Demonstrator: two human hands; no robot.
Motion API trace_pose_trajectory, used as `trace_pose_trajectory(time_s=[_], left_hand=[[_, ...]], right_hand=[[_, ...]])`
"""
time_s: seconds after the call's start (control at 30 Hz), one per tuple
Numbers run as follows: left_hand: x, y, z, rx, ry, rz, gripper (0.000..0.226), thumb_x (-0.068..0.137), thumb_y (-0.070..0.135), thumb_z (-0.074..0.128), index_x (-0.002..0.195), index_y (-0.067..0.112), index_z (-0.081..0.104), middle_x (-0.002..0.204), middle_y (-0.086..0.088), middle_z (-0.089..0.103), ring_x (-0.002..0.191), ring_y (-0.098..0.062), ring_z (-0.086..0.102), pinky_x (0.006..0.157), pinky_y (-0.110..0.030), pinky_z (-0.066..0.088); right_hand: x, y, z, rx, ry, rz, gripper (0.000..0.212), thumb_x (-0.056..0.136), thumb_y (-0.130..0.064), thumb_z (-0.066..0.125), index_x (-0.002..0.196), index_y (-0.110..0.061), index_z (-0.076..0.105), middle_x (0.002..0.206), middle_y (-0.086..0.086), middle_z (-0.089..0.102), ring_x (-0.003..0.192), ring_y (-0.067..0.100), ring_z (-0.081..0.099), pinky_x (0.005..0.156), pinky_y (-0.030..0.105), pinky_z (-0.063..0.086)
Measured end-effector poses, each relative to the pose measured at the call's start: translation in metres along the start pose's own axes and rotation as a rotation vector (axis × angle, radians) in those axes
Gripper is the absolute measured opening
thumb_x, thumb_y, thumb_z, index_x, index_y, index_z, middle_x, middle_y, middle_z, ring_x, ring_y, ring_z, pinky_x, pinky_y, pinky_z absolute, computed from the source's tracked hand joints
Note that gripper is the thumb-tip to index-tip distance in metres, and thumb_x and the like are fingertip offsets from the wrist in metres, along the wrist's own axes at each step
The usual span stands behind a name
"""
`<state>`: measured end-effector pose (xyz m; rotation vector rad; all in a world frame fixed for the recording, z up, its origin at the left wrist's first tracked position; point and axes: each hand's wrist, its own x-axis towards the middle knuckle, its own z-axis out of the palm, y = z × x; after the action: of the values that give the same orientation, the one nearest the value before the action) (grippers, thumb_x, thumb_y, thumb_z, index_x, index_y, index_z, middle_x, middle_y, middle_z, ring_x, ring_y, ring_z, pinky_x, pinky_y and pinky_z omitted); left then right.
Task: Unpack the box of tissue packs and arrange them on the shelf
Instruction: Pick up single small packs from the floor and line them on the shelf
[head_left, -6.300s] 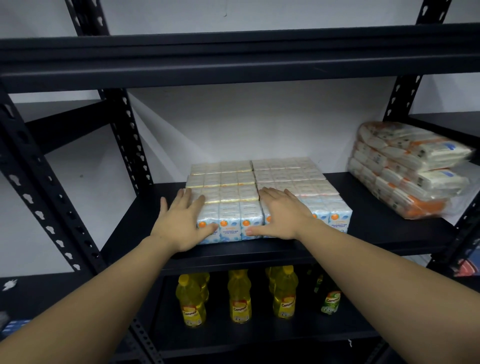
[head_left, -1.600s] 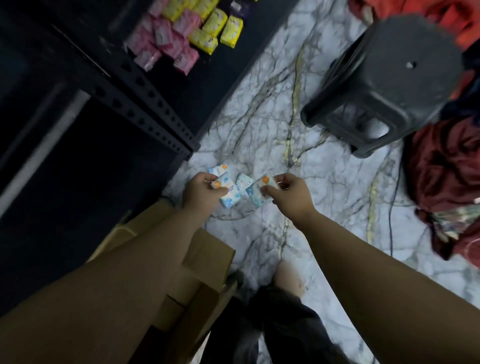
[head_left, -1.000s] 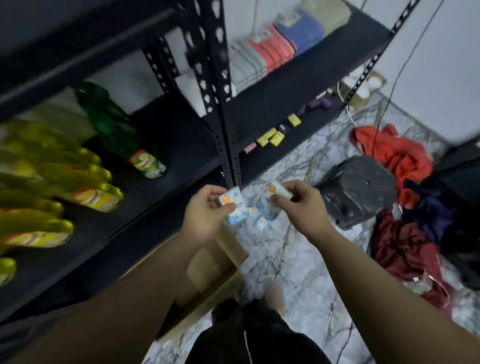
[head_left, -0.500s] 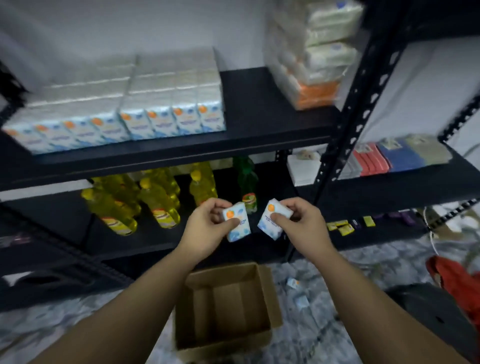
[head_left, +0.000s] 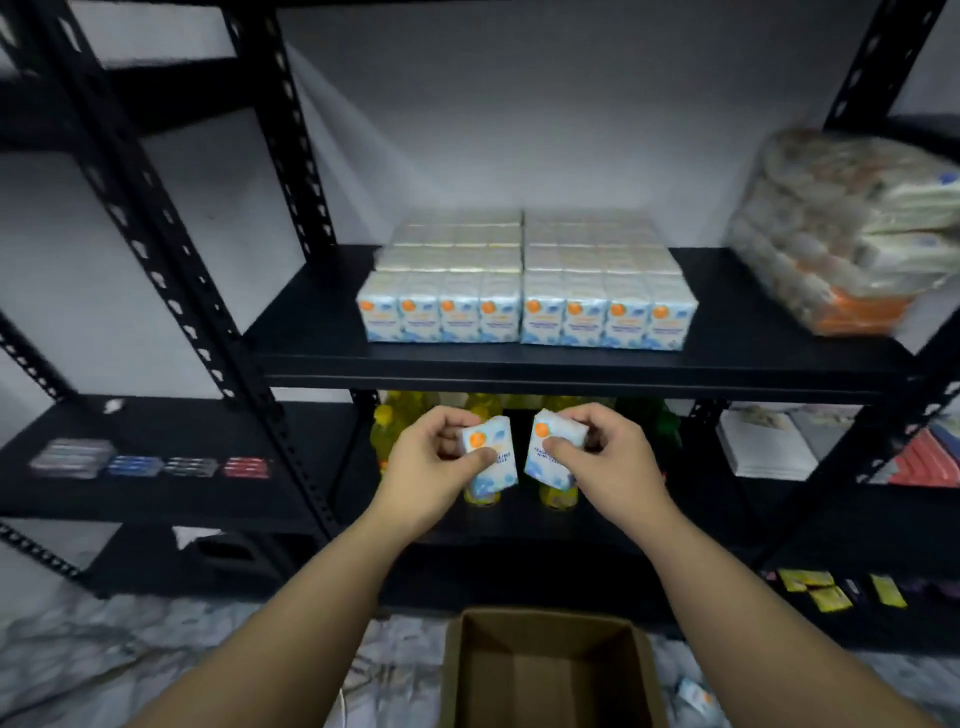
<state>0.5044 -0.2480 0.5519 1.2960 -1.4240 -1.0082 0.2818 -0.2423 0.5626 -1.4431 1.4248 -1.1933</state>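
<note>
My left hand (head_left: 434, 462) grips a small blue-and-white tissue pack (head_left: 496, 457) with an orange dot. In my right hand (head_left: 608, 457) is a second tissue pack (head_left: 550, 447) of the same kind. Both packs hang side by side, just below the front edge of the black shelf (head_left: 571, 371). On that shelf stand two tidy blocks of arranged tissue packs (head_left: 524, 291). The open cardboard box (head_left: 550, 670) sits on the floor under my arms; what shows of its inside is bare cardboard.
A large plastic-wrapped bundle (head_left: 852, 234) lies at the shelf's right end. Yellow oil bottles (head_left: 483, 410) stand on the shelf below, behind my hands. A stray tissue pack (head_left: 693, 693) lies on the marble floor right of the box. Black rack uprights (head_left: 171, 249) stand at left.
I have risen from the floor, where I picked up the packs, and turned to face the shelf. Both hands, each with a pack, have come up towards the shelf's front edge.
</note>
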Motion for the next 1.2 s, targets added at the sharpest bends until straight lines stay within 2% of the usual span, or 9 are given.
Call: trace_pose_trajectory(time_s=[0.13, 0.2, 0.3, 0.47, 0.57, 0.7, 0.87, 1.07, 1.2], left_hand=[[0.012, 0.009, -0.058, -0.025, 0.018, 0.004, 0.028, 0.081, 0.007, 0.085, 0.103, 0.018, 0.071, 0.091, -0.001, 0.074, 0.084, -0.011, 0.069, 0.073, -0.025, 0.059], [0.020, 0.011, -0.083, -0.028, 0.020, 0.011, 0.028, 0.082, 0.008, 0.085, 0.104, 0.020, 0.071, 0.092, -0.003, 0.075, 0.088, -0.016, 0.072, 0.076, -0.030, 0.061], [0.033, 0.012, -0.117, -0.019, 0.034, 0.026, 0.029, 0.083, 0.010, 0.084, 0.106, 0.022, 0.072, 0.095, -0.005, 0.077, 0.093, -0.023, 0.074, 0.081, -0.038, 0.063], [0.055, 0.014, -0.163, -0.026, 0.100, 0.073, 0.029, 0.085, 0.008, 0.081, 0.110, 0.020, 0.071, 0.095, -0.003, 0.076, 0.089, -0.017, 0.072, 0.075, -0.028, 0.061], [0.074, 0.016, -0.188, -0.017, 0.145, 0.103, 0.035, 0.087, 0.007, 0.080, 0.116, 0.021, 0.066, 0.098, -0.004, 0.072, 0.085, -0.012, 0.070, 0.076, -0.028, 0.061], [0.099, 0.013, -0.209, -0.005, 0.215, 0.127, 0.042, 0.085, 0.013, 0.082, 0.113, 0.026, 0.053, 0.105, -0.006, 0.067, 0.093, -0.018, 0.071, 0.078, -0.033, 0.062], [0.121, 0.002, -0.214, 0.035, 0.259, 0.159, 0.046, 0.087, 0.011, 0.080, 0.117, 0.021, 0.046, 0.107, 0.003, 0.063, 0.092, -0.003, 0.068, 0.075, -0.021, 0.059], [0.132, -0.018, -0.215, 0.116, 0.234, 0.156, 0.039, 0.091, 0.018, 0.077, 0.112, 0.026, 0.047, 0.107, 0.006, 0.068, 0.093, -0.004, 0.072, 0.075, -0.023, 0.061], [0.136, -0.028, -0.218, 0.183, 0.222, 0.211, 0.049, 0.088, 0.015, 0.079, 0.127, 0.025, 0.051, 0.127, 0.006, 0.058, 0.106, -0.001, 0.066, 0.085, -0.017, 0.058]], right_hand=[[0.013, -0.032, 0.047, -0.016, -0.014, -0.043, 0.021, 0.086, -0.010, 0.078, 0.097, -0.027, 0.074, 0.095, -0.010, 0.075, 0.086, 0.000, 0.069, 0.067, 0.014, 0.053], [0.021, -0.044, 0.066, -0.015, -0.020, -0.049, 0.026, 0.087, -0.010, 0.077, 0.104, -0.029, 0.072, 0.102, -0.010, 0.074, 0.094, 0.004, 0.071, 0.073, 0.018, 0.058], [0.036, -0.060, 0.092, -0.012, -0.017, -0.054, 0.032, 0.088, -0.012, 0.078, 0.107, -0.035, 0.068, 0.106, -0.004, 0.073, 0.097, 0.013, 0.071, 0.082, 0.033, 0.062], [0.066, -0.084, 0.136, -0.038, -0.036, -0.100, 0.028, 0.087, -0.015, 0.080, 0.109, -0.025, 0.066, 0.105, 0.001, 0.072, 0.093, 0.017, 0.070, 0.083, 0.036, 0.062], [0.085, -0.097, 0.161, -0.034, -0.039, -0.131, 0.032, 0.085, -0.018, 0.083, 0.111, -0.021, 0.065, 0.103, 0.001, 0.071, 0.089, 0.014, 0.069, 0.079, 0.030, 0.060], [0.107, -0.112, 0.193, -0.061, 0.005, -0.160, 0.032, 0.084, -0.021, 0.085, 0.108, -0.020, 0.063, 0.098, -0.003, 0.070, 0.081, 0.006, 0.065, 0.067, 0.014, 0.051], [0.123, -0.115, 0.223, -0.136, 0.049, -0.180, 0.028, 0.085, -0.025, 0.084, 0.106, -0.023, 0.066, 0.096, -0.008, 0.067, 0.084, 0.006, 0.064, 0.068, 0.014, 0.052], [0.127, -0.104, 0.240, -0.208, 0.141, -0.221, 0.037, 0.085, -0.021, 0.085, 0.109, -0.028, 0.058, 0.097, -0.008, 0.065, 0.084, 0.003, 0.065, 0.069, 0.016, 0.056], [0.122, -0.098, 0.246, -0.168, 0.174, -0.233, 0.033, 0.087, -0.016, 0.082, 0.107, -0.024, 0.056, 0.098, -0.010, 0.063, 0.091, -0.006, 0.062, 0.069, 0.012, 0.055]])
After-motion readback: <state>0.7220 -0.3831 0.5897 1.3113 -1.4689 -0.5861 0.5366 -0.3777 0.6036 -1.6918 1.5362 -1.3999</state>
